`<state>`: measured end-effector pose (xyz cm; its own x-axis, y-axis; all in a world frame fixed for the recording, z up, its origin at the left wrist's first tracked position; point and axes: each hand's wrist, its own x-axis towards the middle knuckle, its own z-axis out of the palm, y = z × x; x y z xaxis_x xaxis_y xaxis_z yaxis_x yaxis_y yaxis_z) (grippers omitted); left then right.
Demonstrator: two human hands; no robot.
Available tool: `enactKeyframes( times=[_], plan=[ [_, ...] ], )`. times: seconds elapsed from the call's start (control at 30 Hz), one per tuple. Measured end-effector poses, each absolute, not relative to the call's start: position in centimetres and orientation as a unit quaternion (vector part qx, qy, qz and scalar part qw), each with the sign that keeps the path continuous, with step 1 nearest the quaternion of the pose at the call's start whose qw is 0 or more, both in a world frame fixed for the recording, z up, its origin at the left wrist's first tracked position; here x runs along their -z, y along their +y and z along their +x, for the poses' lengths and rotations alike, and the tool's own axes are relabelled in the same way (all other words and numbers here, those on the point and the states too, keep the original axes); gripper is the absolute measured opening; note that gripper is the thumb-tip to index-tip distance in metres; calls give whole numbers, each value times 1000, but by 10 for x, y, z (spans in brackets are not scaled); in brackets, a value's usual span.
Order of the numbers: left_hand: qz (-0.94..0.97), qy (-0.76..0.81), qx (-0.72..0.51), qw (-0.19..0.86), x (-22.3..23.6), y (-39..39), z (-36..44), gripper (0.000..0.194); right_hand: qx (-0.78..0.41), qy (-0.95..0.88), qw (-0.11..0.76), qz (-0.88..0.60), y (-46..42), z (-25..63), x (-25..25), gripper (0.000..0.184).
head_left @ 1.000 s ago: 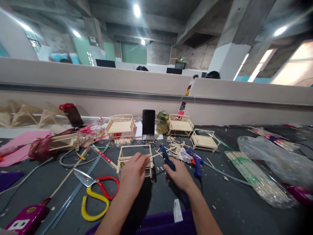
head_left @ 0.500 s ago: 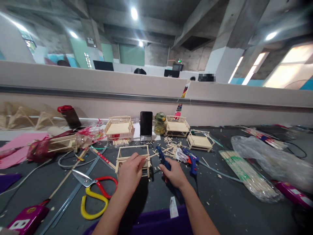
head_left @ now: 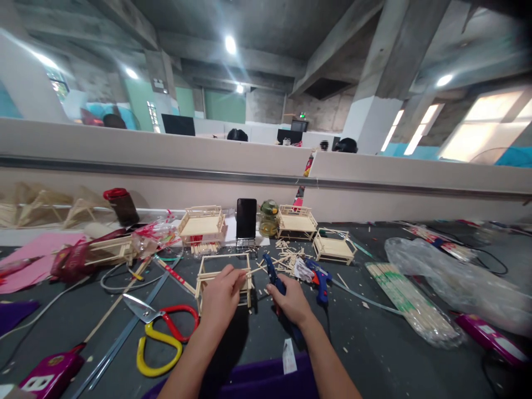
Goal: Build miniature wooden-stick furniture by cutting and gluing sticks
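My left hand [head_left: 220,293] is closed in a pinch on a thin wooden stick [head_left: 256,269], whose free end points right. Behind and under that hand stands a small open frame of sticks [head_left: 226,256], partly hidden by it. Wrapped round a blue pair of cutters [head_left: 270,267], my right hand [head_left: 294,302] holds the tool with its head up, close to the stick's end. Whether the jaws touch the stick I cannot make out. Loose short stick pieces [head_left: 291,260] lie just behind the cutters.
A blue glue gun [head_left: 322,285] lies right of my right hand. Large scissors [head_left: 168,327] with red and yellow handles lie at left. Finished-looking stick models [head_left: 202,224] and a phone [head_left: 246,219] on a stand are behind. Bagged sticks [head_left: 411,302] lie at right.
The view has tilted up slightly and shifted, so the table things sit a little lower. Both hands keep their grips, with hardly any movement between them.
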<state>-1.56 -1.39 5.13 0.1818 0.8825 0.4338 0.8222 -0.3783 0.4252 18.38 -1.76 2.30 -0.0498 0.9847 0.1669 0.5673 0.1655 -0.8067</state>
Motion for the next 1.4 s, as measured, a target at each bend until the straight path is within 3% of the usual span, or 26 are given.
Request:
enactKeyframes(
  times=[0.23,0.43,0.83,1.4],
  plan=[
    [774,549,-315,27,-53,-16,-17,33,-188,-681,319,-632,-22,177,-24,24],
    [776,557,-295,4,-49,-16,-15,32,-181,-638,276,-696,-22,168,-24,30],
    [772,543,-332,8,-58,-20,-10,31,-237,-634,386,-626,-12,174,-16,23],
    [775,511,-367,-59,-50,-18,-7,26,-247,-626,415,-612,-8,177,-11,24]
  ],
)
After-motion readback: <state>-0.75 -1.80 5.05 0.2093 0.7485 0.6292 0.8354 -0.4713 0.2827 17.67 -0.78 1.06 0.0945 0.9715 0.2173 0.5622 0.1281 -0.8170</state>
